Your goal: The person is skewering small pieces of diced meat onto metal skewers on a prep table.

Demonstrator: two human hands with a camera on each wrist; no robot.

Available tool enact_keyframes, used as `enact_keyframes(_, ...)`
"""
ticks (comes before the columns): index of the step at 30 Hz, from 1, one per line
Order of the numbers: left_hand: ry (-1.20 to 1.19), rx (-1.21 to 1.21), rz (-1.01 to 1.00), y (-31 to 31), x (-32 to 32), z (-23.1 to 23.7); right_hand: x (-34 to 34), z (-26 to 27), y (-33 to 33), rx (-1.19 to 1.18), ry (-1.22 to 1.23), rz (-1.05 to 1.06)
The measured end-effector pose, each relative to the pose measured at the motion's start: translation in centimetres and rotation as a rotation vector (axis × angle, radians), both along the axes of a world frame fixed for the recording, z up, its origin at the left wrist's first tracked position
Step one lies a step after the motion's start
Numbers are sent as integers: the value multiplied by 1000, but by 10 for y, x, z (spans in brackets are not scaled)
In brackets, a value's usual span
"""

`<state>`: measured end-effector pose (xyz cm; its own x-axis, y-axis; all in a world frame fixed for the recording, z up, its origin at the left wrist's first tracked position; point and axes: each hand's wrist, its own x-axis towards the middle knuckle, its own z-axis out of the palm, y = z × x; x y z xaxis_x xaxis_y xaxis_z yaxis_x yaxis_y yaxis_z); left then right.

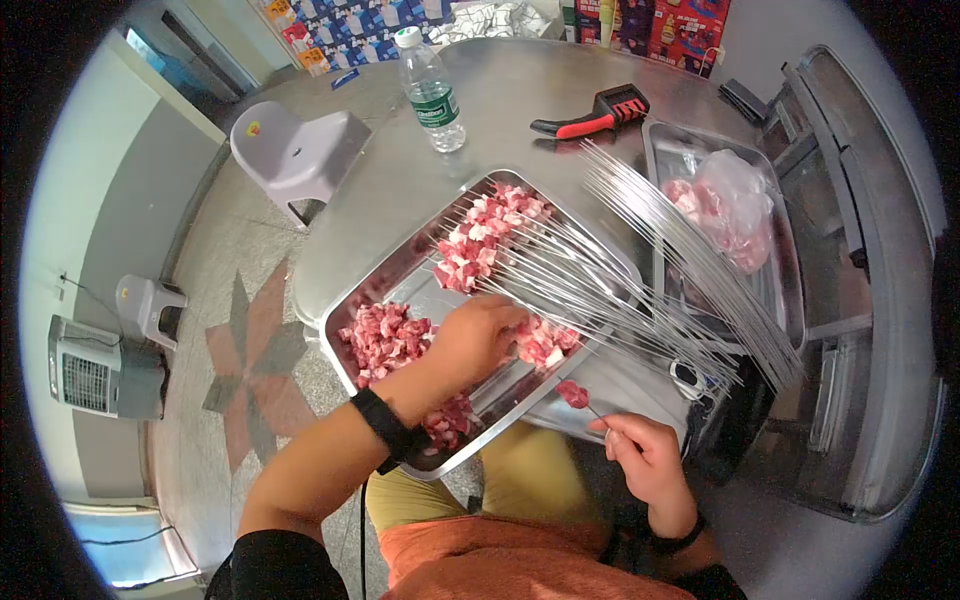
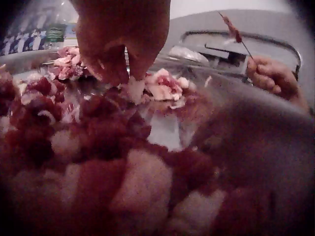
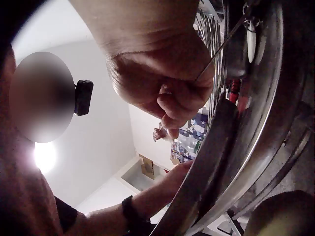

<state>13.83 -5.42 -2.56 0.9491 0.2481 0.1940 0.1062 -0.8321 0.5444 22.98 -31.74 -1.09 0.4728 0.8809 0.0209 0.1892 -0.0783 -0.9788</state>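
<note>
While the head view shows the whole meat tray [image 1: 415, 285] on the steel desk [image 1: 510, 110], it sees the left hand [image 1: 475, 345] mainly from above, within that tray, its fingertips partly hidden beside a small meat pile [image 1: 545, 343]. The left wrist view uncovers that grip: finger and thumb pinch a pale piece [image 2: 136, 90] just over the tray floor.

Just outside the tray's near right rim, the right hand [image 1: 650, 460] pinches a thin skewer [image 1: 597, 412] with a red chunk [image 1: 572, 393] at its tip. Only the right wrist view shows the skewer's bare shaft running out past the palm.

From head height alone come the tray's wider surroundings: fanned skewers [image 1: 570, 270] across its right rim, a bare bundle [image 1: 710, 270] beyond them, a second tray [image 1: 680, 150] with bagged meat [image 1: 735, 210] farther right, and, behind the meat tray, a water bottle [image 1: 435, 105] and a red-and-black tool [image 1: 590, 118].
</note>
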Motion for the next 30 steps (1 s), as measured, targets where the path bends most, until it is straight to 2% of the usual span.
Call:
enact_keyframes(4,49,35,77,-6,1,1,0,-4,2,14,-6,-3)
enact_keyframes(7,107,-68,99,0,-6,9,0,-6,1,39,20,-22)
enact_keyframes(9,262,-156,241,3,-20,24,-2,-1,1,11,13,-19)
enact_keyframes(10,295,-311,285,5,-29,30,-3,0,1,12,14,-22)
enact_keyframes(11,295,-309,283,10,-36,30,-4,1,2,8,7,-3)
enact_keyframes(14,142,-1228,293,16,-55,35,-10,4,7,13,-48,17)
enact_keyframes(15,136,-1224,290,11,-58,40,-13,6,10,23,-95,15)
enact_keyframes(17,26,-1529,435,-1,-62,48,-21,15,19,23,-184,4)
enact_keyframes(18,-50,-1605,399,-6,-66,47,-26,20,23,15,-265,-11)
enact_keyframes(19,-56,-1605,390,-13,-67,52,-30,25,27,16,-274,-12)
enact_keyframes(21,-146,-1521,468,-29,-71,66,-37,35,35,-3,-469,11)
enact_keyframes(23,-239,-1540,466,-38,-78,64,-45,40,39,-9,-520,17)
enact_keyframes(26,-459,-1654,566,-50,-85,68,-58,47,42,-28,-597,31)
enact_keyframes(30,-544,-1700,556,-58,-94,72,-70,52,43,-34,-657,19)
